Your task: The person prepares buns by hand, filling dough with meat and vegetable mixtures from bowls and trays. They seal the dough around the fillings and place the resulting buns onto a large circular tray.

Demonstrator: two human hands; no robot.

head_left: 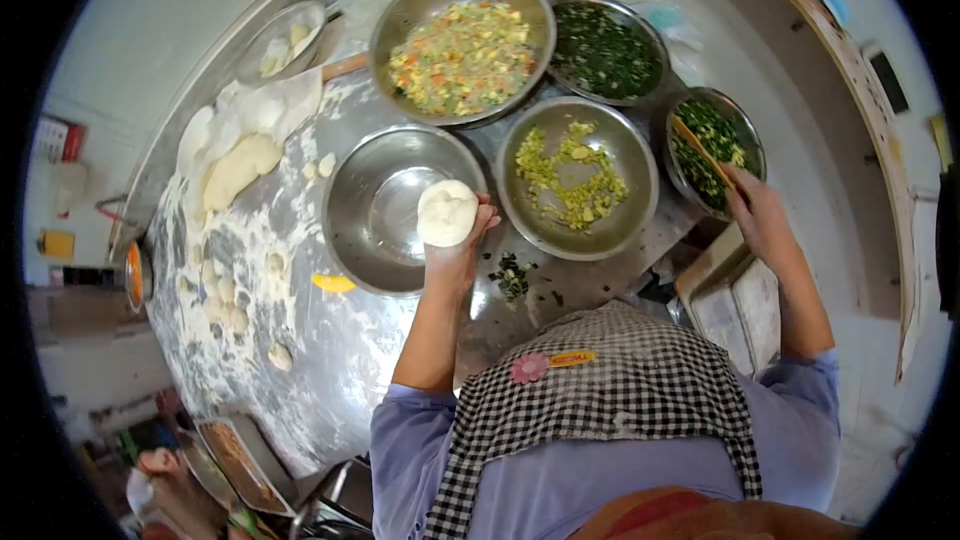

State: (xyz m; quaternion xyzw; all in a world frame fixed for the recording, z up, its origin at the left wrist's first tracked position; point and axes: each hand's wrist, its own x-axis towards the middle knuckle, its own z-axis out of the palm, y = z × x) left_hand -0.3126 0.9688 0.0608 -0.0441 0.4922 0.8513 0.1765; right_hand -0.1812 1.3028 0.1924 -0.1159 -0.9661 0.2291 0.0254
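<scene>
My left hand [455,265] is raised over the right side of an empty steel bowl [350,240], holding a round of white dough [447,213]. The dough has a slightly dented top, and it hides most of the palm and fingers. At the right, my right hand [757,215] grips a flat wooden stick [703,150]. The stick's far end reaches into a steel bowl [757,140] of chopped green leaves [738,135]. Between my hands, a steel bowl [640,210] contains chopped yellow-green pieces [590,180].
Behind stand a large bowl [378,50] of mixed yellow-orange filling and a bowl [655,35] of dark greens. Floury dough [240,175] and several small dough pieces [215,290] lie left, near a yellow scraper [333,283]. Another person's hand [158,460] shows lower left.
</scene>
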